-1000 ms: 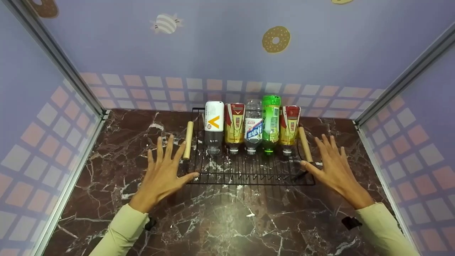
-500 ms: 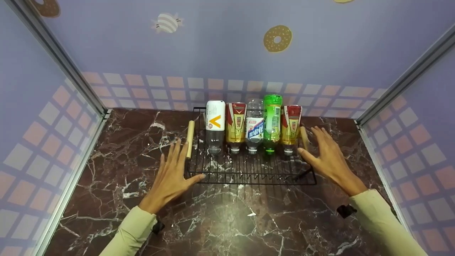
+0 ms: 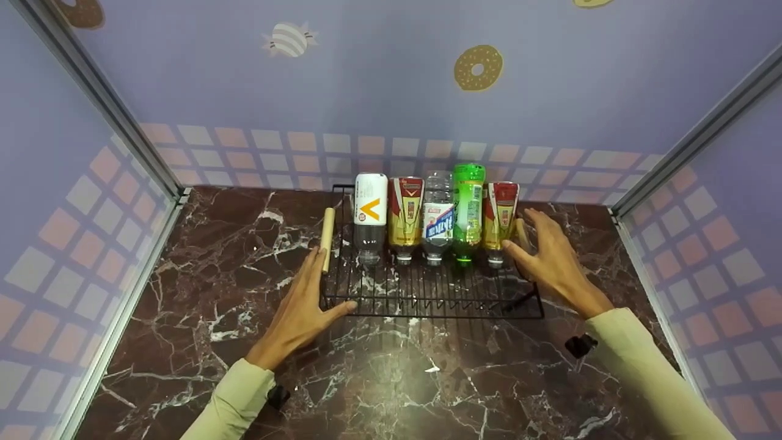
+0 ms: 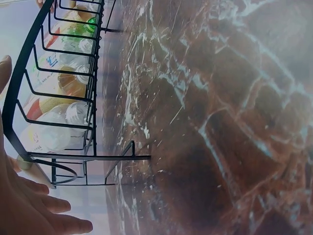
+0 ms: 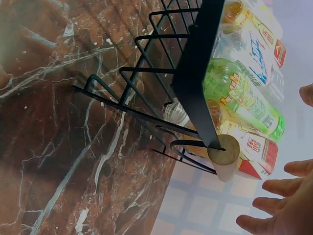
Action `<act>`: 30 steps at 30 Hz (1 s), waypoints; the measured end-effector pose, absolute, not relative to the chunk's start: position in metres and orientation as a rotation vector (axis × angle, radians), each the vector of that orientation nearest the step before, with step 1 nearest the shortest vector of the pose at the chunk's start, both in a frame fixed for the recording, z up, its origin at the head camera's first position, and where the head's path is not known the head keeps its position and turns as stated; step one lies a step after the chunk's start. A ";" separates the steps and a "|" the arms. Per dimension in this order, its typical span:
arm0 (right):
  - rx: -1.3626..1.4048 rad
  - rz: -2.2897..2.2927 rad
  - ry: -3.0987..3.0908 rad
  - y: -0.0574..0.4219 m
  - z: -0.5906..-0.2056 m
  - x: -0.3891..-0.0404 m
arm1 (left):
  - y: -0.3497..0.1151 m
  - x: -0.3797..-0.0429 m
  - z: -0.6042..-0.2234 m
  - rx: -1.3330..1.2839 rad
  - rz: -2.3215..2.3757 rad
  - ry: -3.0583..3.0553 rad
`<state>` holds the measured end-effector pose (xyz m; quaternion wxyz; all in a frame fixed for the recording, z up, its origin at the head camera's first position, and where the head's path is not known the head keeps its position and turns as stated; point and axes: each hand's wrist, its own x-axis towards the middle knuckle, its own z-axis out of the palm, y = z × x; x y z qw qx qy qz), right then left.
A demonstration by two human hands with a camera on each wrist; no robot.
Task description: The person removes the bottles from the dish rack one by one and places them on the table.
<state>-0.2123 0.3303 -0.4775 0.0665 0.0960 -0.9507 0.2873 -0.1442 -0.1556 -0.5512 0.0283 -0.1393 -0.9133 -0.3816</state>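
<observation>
A black wire rack [image 3: 427,316] with a wooden handle at each end stands on the table. Several bottles rest in it in a row, caps toward me: a white-sleeved bottle [image 3: 369,201], a red-and-yellow bottle [image 3: 405,211], a clear bottle [image 3: 437,223], a green bottle [image 3: 468,211] and another red-and-yellow bottle [image 3: 501,208]. My left hand [image 3: 299,315] has its fingertips at the near end of the left handle [image 3: 328,235], thumb over the rack's front corner. My right hand [image 3: 555,260] spreads beside the right handle [image 5: 224,151]; the right wrist view shows its fingers apart from it.
The rack stands on a dark marbled table [image 3: 391,379] with the patterned back wall [image 3: 391,79] just behind it. Side panels with metal frame rails [image 3: 104,85] close in the left and right.
Both hands have moved inward toward the rack's handles, the left to the right and the right to the left. The rack and bottles have stayed in place.
</observation>
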 end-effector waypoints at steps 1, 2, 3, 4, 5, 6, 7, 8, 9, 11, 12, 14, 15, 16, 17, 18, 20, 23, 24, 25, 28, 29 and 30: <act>0.279 0.876 -2.874 0.330 -0.477 -0.215 | -0.155 -0.144 -0.552 -0.425 -1.204 -2.814; 0.272 0.887 -2.879 0.329 -0.477 -0.217 | -0.155 -0.145 -0.552 -0.419 -1.233 -2.810; 0.265 0.898 -2.885 0.329 -0.477 -0.219 | -0.155 -0.145 -0.553 -0.412 -1.258 -2.806; 0.262 0.910 -2.887 0.328 -0.477 -0.221 | -0.155 -0.145 -0.554 -0.406 -1.281 -2.800; 0.263 0.923 -2.884 0.328 -0.477 -0.224 | -0.156 -0.145 -0.554 -0.401 -1.303 -2.794; 0.263 0.936 -2.879 0.328 -0.477 -0.227 | -0.156 -0.145 -0.555 -0.399 -1.322 -2.786; 0.265 0.951 -2.871 0.327 -0.478 -0.230 | -0.156 -0.145 -0.556 -0.397 -1.344 -2.777; 0.267 0.966 -2.863 0.326 -0.478 -0.233 | -0.156 -0.145 -0.557 -0.397 -1.369 -2.767; 0.272 0.980 -2.854 0.326 -0.479 -0.236 | -0.156 -0.145 -0.558 -0.396 -1.394 -2.757; 0.274 1.012 -2.836 0.324 -0.480 -0.242 | -0.156 -0.144 -0.560 -0.394 -1.446 -2.741; 0.274 1.024 -2.830 0.323 -0.480 -0.245 | -0.156 -0.144 -0.561 -0.390 -1.470 -2.733; 0.277 1.051 -2.822 0.321 -0.480 -0.250 | -0.156 -0.144 -0.563 -0.383 -1.511 -2.716; 0.275 1.060 -2.821 0.320 -0.480 -0.252 | -0.156 -0.144 -0.563 -0.381 -1.524 -2.709; 0.269 1.065 -2.823 0.319 -0.480 -0.254 | -0.155 -0.144 -0.564 -0.381 -1.532 -2.702; 0.261 1.067 -2.828 0.318 -0.479 -0.256 | -0.155 -0.144 -0.565 -0.383 -1.538 -2.693; 0.249 1.069 -2.835 0.318 -0.479 -0.257 | -0.155 -0.144 -0.565 -0.387 -1.544 -2.683; 0.229 1.086 -2.849 0.316 -0.479 -0.260 | -0.155 -0.145 -0.566 -0.398 -1.558 -2.663; 0.202 1.133 -2.863 0.314 -0.478 -0.264 | -0.154 -0.145 -0.568 -0.413 -1.591 -2.633; 0.193 1.154 -2.864 0.313 -0.478 -0.266 | -0.154 -0.145 -0.568 -0.416 -1.607 -2.624; 0.185 1.171 -2.865 0.313 -0.478 -0.267 | -0.154 -0.145 -0.569 -0.418 -1.622 -2.615; 0.156 1.225 -2.852 0.314 -0.478 -0.272 | -0.153 -0.146 -0.570 -0.428 -1.663 -2.596; 0.148 1.244 -2.844 0.315 -0.478 -0.274 | -0.152 -0.146 -0.571 -0.432 -1.673 -2.591; 0.142 1.269 -2.832 0.315 -0.479 -0.275 | -0.152 -0.146 -0.571 -0.438 -1.679 -2.585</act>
